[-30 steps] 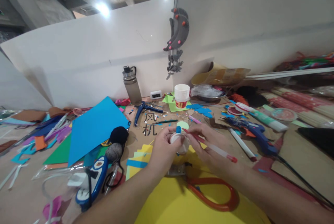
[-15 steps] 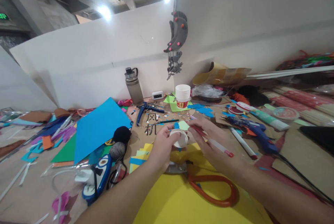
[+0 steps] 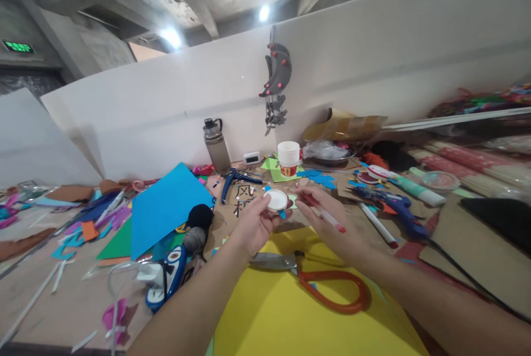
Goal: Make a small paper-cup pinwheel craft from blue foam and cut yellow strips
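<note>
Between the fingers of my left hand (image 3: 255,226) is a small white round piece, like a cup bottom (image 3: 276,200), with bits of blue paper at its edge. Its pale face is turned up towards me. My right hand (image 3: 332,215) is closed around a red pen (image 3: 331,220) with a clear barrel, its red end pointing back to the right. The pen's writing tip is near the disc and hard to make out. Below both hands, scissors (image 3: 344,306) with orange handles lie on yellow paper (image 3: 265,317).
A stack of paper cups (image 3: 288,154) and a grey bottle (image 3: 216,148) stand at the back. Blue pliers (image 3: 234,180), blue card (image 3: 166,209) and dark yarn balls (image 3: 201,216) are left. A corded blue glue gun (image 3: 392,209) lies right. A grey moon ornament (image 3: 280,71) hangs on the white wall.
The white disc has turned its face more upward and shifted slightly up and left. My two hands stand a little further apart, and the pen stays in my right hand. The view has tilted upward.
</note>
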{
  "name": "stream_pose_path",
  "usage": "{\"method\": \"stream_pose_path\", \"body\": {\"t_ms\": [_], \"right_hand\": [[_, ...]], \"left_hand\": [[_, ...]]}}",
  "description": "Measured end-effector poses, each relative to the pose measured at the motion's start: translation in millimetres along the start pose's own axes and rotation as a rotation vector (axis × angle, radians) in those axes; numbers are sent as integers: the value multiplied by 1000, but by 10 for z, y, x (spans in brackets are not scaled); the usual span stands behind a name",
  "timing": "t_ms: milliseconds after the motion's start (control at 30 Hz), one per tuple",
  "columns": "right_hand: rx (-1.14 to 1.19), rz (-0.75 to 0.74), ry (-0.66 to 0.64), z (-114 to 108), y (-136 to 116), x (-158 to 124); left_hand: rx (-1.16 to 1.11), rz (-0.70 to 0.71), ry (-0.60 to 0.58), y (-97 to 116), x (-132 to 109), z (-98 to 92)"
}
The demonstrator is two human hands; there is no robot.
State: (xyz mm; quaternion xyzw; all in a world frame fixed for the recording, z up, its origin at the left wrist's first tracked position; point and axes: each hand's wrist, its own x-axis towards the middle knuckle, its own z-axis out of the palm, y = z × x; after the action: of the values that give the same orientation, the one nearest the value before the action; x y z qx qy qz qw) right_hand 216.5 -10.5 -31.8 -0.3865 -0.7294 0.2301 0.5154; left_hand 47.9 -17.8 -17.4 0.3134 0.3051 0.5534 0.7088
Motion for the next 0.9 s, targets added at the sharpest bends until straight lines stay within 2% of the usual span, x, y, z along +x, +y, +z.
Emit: {"method": "stream_pose_path", "body": {"t_ms": [100, 267, 367, 567, 800, 900], "right_hand": [[-2, -32, -6, -22, -42, 4], [0, -121, -53, -25, -132, 24], [-14, -153, -59, -10, -118, 23], [-55, -152, -81, -1, -30, 4], [-56, -115, -70, -66, -127, 24], [-67, -88, -77, -78, -137, 27]], "left_hand": [[30, 41, -27, -13, -5, 9], [68, 78, 30, -74, -26, 48], [82, 84, 13, -114, -26, 45], [113, 68, -42, -142, -39, 62], [39, 44, -148, -93, -66, 73], [67, 60, -139, -80, -79, 83]]}}
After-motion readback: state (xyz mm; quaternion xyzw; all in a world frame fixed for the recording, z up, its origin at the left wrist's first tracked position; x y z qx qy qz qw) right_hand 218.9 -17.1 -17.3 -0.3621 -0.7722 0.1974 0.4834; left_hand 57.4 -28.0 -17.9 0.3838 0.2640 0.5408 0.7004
